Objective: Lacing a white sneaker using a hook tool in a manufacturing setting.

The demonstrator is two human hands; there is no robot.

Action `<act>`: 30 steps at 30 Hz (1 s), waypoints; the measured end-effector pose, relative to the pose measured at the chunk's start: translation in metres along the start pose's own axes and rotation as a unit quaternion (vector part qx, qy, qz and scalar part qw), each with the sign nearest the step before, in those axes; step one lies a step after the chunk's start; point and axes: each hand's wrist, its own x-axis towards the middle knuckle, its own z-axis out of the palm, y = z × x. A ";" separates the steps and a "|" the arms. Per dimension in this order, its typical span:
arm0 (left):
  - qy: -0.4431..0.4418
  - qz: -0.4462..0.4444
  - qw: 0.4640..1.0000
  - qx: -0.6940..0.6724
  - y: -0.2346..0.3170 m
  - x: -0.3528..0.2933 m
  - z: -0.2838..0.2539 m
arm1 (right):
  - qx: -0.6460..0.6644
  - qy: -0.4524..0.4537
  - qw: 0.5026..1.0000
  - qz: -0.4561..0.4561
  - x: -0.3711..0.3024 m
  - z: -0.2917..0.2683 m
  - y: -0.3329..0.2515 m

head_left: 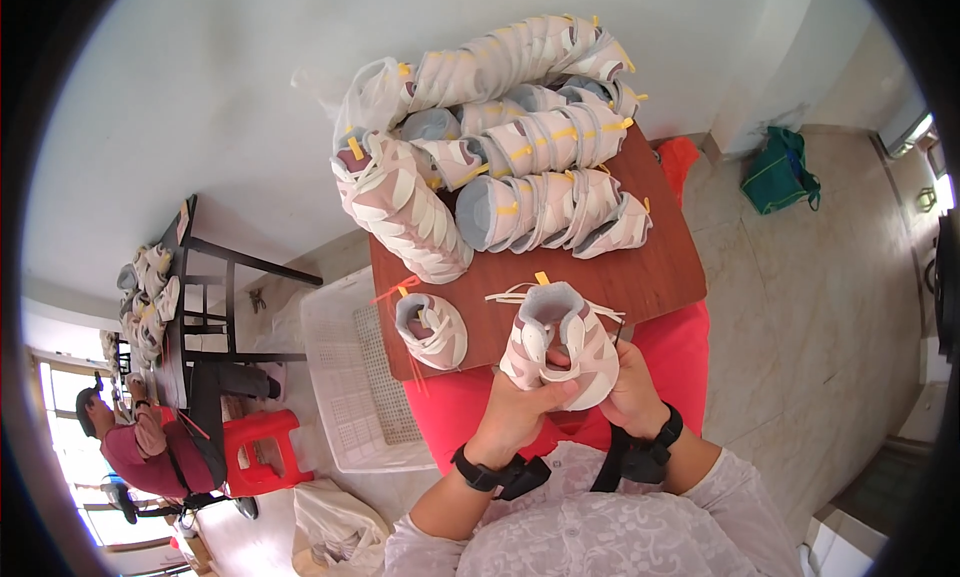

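Close to my body I hold a pink and white shoe upper (592,365) with a grey lining, a yellow heel tab and loose pale laces. My left hand (522,409) is closed on its lower left side, thumb across the toe area. Around the right side wraps my right hand (632,392), its fingertips partly hidden. A second shoe upper (440,337), with a red cord by it, lies on the brown table (650,282) to the left. Behind stand rows of nested shoe uppers (545,212), and another nested stack (400,202) runs along the left edge.
A white plastic crate (340,377) stands on the floor left of the table. Further left, a person (160,452) sits near a red stool (262,447) at a dark table (172,342) bearing more uppers. A green bag (780,172) lies on the floor at the far right.
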 end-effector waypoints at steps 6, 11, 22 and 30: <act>0.020 0.018 0.999 0.030 0.004 0.000 0.004 | -0.039 0.072 0.996 -0.041 -0.003 0.003 0.008; 0.021 0.062 0.996 0.068 -0.002 -0.001 -0.002 | -0.020 0.102 0.995 -0.010 -0.005 0.022 -0.002; -0.014 0.044 0.996 0.070 0.003 -0.005 -0.010 | 0.130 0.066 0.985 0.093 -0.013 0.004 -0.003; -0.036 0.049 0.988 0.140 0.011 -0.004 -0.019 | 0.090 0.007 0.993 0.071 -0.022 0.005 -0.014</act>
